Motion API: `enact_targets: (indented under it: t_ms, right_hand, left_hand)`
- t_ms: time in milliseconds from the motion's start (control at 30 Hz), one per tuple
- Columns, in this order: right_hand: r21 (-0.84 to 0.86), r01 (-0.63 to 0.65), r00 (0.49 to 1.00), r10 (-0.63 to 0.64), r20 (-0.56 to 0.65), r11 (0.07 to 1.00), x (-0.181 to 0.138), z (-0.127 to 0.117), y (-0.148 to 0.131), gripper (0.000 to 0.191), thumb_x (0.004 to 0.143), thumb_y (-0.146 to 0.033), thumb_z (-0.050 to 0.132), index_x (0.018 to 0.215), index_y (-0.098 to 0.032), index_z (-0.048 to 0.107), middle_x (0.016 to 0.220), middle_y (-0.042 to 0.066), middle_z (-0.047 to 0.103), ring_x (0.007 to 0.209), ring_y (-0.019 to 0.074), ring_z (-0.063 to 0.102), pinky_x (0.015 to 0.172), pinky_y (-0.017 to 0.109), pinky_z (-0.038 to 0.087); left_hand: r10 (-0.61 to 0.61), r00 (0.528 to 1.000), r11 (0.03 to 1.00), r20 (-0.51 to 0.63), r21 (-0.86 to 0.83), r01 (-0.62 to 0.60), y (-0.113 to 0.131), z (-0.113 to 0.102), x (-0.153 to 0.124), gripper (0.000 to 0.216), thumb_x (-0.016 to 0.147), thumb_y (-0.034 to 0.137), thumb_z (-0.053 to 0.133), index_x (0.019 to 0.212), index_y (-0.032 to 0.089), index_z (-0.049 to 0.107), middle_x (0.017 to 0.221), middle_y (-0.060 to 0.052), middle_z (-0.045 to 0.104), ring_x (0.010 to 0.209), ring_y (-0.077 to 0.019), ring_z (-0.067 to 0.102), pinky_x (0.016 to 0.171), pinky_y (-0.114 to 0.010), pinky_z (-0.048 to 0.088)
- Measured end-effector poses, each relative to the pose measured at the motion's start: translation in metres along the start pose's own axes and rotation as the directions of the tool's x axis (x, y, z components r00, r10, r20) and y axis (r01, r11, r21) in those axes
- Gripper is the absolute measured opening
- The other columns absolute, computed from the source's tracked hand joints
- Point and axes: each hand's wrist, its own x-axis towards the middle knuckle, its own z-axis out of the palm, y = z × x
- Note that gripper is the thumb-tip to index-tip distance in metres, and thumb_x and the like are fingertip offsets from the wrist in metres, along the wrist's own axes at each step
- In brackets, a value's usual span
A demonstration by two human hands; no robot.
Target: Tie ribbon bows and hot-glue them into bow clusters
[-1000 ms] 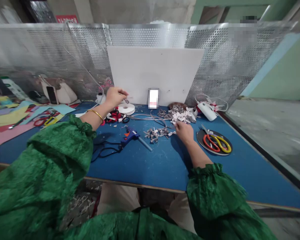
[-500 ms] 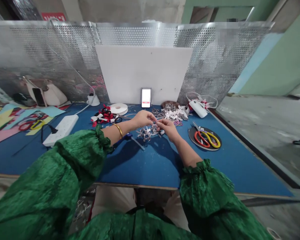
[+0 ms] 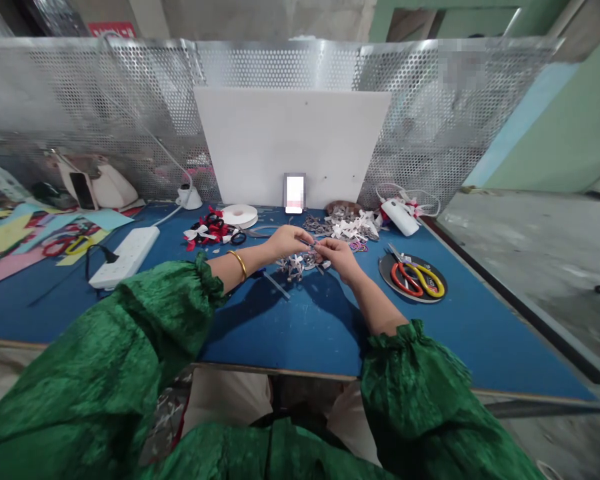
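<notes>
Fingertip to fingertip, my left hand [image 3: 291, 241] and my right hand [image 3: 338, 257] meet over the blue table. Both are closed in a pinch around something small and thin; its kind is too small to make out. Just below them lies a cluster of silver-grey ribbon bows [image 3: 293, 267]. A narrow pale strip [image 3: 277, 285] lies on the table under my left wrist. Behind my right hand are a heap of white ribbon bows [image 3: 356, 225] and some purple-pink elastic bands [image 3: 359, 247].
Scissors with red and yellow handles [image 3: 416, 279] rest on a black round disc at right. Left of my hands are red and white bows [image 3: 210, 230], a white ribbon spool [image 3: 240, 215] and a power strip [image 3: 125, 258]. A lit phone [image 3: 295, 194] leans against a white board [image 3: 295, 140].
The view has shifted slightly. My hands remain together, with the left fingers a little lower and closer to the right ones.
</notes>
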Motion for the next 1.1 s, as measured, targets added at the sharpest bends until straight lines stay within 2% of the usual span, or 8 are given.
enact_targets:
  t_ms: [233,333,433,567,800,933,1000,1100]
  right_hand:
    - [-0.273,-0.134,0.871,-0.018,-0.490,0.953,0.011,-0.036,0.011,0.028,0.075,-0.035,0.059,0.095,-0.015,0.063,0.096,0.010,0.067,0.090,0.0233,0.061,0.078,0.034,0.046]
    - [-0.541,-0.266,0.779,-0.153,-0.608,0.798,0.011,-0.050,0.013,0.037,0.079,-0.029,0.056,0.112,-0.013,0.060,0.113,0.016,0.063,0.103,0.0271,0.058,0.086,0.036,0.042]
    - [-0.754,-0.260,0.811,-0.288,-0.510,0.603,0.009,-0.051,0.015,0.035,0.084,-0.022,0.047,0.114,-0.014,0.061,0.112,0.016,0.066,0.103,0.0267,0.059,0.085,0.035,0.039]
    - [-0.904,-0.052,0.892,-0.387,-0.233,0.425,0.004,-0.040,0.015,0.029,0.082,-0.013,0.043,0.096,-0.019,0.068,0.102,0.010,0.070,0.095,0.0233,0.060,0.086,0.034,0.034]
    - [-0.901,0.099,0.933,-0.355,-0.064,0.423,-0.001,-0.031,0.014,0.025,0.080,-0.014,0.043,0.069,-0.021,0.065,0.079,0.004,0.072,0.077,0.0183,0.061,0.074,0.029,0.034]
    - [-0.917,0.175,0.909,-0.417,0.011,0.358,-0.001,-0.032,0.021,0.022,0.081,-0.017,0.046,0.073,-0.020,0.067,0.085,0.005,0.072,0.079,0.0185,0.061,0.077,0.030,0.034]
    - [-0.926,0.193,0.897,-0.442,0.031,0.326,0.000,-0.032,0.024,0.021,0.081,-0.019,0.047,0.076,-0.019,0.068,0.087,0.005,0.072,0.079,0.0186,0.061,0.078,0.031,0.034]
    - [-0.929,0.206,0.888,-0.457,0.046,0.307,-0.001,-0.031,0.026,0.021,0.082,-0.019,0.047,0.079,-0.020,0.068,0.088,0.005,0.072,0.079,0.0187,0.062,0.079,0.032,0.035]
  left_hand:
    - [-0.061,0.998,0.998,-0.007,0.000,0.061,-0.016,-0.023,-0.015,0.021,0.064,0.025,0.070,0.084,0.018,0.074,0.082,-0.009,0.073,0.065,-0.0128,0.064,0.055,-0.023,0.049]
    - [-0.108,0.993,0.994,0.043,-0.010,0.108,-0.015,-0.042,-0.032,0.021,0.065,0.025,0.070,0.086,0.020,0.074,0.085,-0.009,0.073,0.072,-0.0147,0.067,0.059,-0.023,0.050]
    - [-0.145,0.989,0.988,0.001,-0.052,0.145,-0.007,-0.065,-0.055,0.021,0.067,0.025,0.069,0.087,0.020,0.073,0.090,-0.009,0.074,0.075,-0.0151,0.068,0.065,-0.026,0.052]
    - [-0.138,0.970,0.988,-0.199,-0.099,0.120,-0.003,-0.098,-0.085,0.016,0.067,0.022,0.064,0.080,0.019,0.073,0.085,-0.008,0.073,0.071,-0.0148,0.067,0.067,-0.027,0.052]
    - [-0.120,0.790,0.975,-0.601,-0.221,-0.020,-0.016,-0.150,-0.129,0.008,0.062,0.020,0.057,0.061,0.015,0.063,0.054,0.000,0.056,0.053,-0.0109,0.054,0.057,-0.024,0.047]
    - [-0.157,0.726,0.987,-0.669,-0.138,0.086,-0.035,-0.168,-0.147,0.022,0.067,0.036,0.068,0.068,0.013,0.068,0.052,0.002,0.052,0.049,-0.0095,0.049,0.053,-0.023,0.042]
    - [-0.146,0.735,0.984,-0.662,-0.018,0.179,-0.043,-0.167,-0.155,0.029,0.070,0.043,0.069,0.068,0.014,0.069,0.052,0.001,0.055,0.050,-0.0101,0.050,0.054,-0.023,0.040]
    - [-0.135,0.821,0.915,-0.555,0.248,0.318,-0.051,-0.150,-0.169,0.033,0.075,0.048,0.064,0.072,0.017,0.072,0.059,-0.001,0.063,0.058,-0.0142,0.057,0.059,-0.025,0.040]
